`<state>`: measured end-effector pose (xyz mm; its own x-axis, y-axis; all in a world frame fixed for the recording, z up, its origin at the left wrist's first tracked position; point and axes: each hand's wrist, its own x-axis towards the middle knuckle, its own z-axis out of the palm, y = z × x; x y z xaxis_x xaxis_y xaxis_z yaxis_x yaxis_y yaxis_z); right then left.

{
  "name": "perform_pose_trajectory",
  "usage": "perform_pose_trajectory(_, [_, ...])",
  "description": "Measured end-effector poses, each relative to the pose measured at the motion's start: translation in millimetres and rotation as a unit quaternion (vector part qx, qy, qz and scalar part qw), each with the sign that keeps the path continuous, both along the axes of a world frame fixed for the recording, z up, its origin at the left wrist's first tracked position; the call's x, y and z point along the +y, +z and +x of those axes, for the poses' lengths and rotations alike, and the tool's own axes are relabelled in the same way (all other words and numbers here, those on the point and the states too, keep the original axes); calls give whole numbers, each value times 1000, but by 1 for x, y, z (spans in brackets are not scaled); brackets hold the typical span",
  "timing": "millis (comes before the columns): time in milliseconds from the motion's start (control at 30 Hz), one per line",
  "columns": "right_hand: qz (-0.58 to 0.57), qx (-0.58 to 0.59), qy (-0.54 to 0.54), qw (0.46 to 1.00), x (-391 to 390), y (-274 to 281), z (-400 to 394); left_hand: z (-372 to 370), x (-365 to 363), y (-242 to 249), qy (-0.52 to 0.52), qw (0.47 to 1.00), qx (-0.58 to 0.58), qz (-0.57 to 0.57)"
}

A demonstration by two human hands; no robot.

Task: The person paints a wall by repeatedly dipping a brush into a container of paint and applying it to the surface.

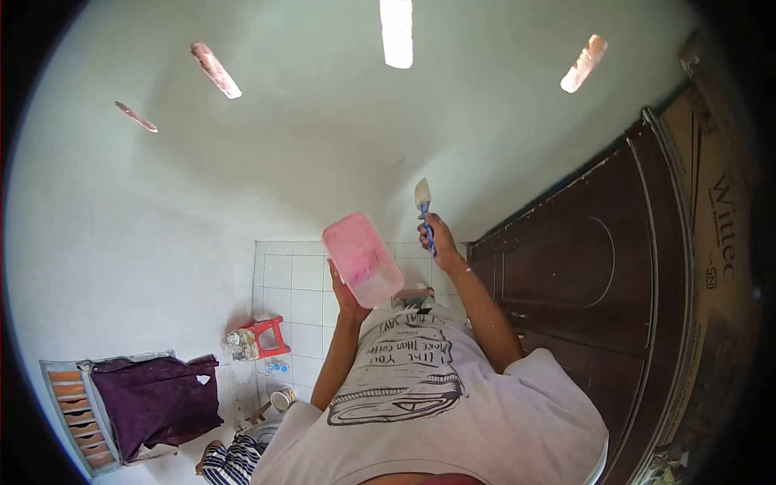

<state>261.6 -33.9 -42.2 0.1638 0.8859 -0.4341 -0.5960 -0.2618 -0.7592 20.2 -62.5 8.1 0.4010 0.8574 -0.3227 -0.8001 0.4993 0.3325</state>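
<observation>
My left hand (pixel 347 297) is wrapped round the side of a pink plastic tub (pixel 360 250), which is tilted and has a pale smear near its lower end. In my right hand (pixel 440 241) is a paintbrush (pixel 423 194) with a blue patterned handle and an off-white head. The fingers close round the handle, and the brush head points up toward the pale green wall (pixel 323 145). In this view the brush is to the right of the tub, apart from it.
A dark brown wooden door (pixel 566 250) stands on the right, beside a printed cardboard sheet (pixel 718 218). On the tiled floor (pixel 307 275) are a red plastic stool (pixel 271 335) and a small white bucket (pixel 283 398). Dark purple cloth (pixel 158 404) hangs by a vent at lower left.
</observation>
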Motion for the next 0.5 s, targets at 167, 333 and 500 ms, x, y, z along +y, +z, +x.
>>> perform_pose_trajectory(167, [-42, -10, 36, 998, 25, -25, -26, -26, -6, -24, 33, 999, -20, 14])
perform_pose_trajectory(333, [18, -268, -64, 961, 65, 47, -47, -39, -7, -16, 36, 999, 2, 24])
perform_pose_trajectory(500, [168, -397, -149, 890, 115, 134, -54, -45, -9, -13, 41, 997, -65, -4])
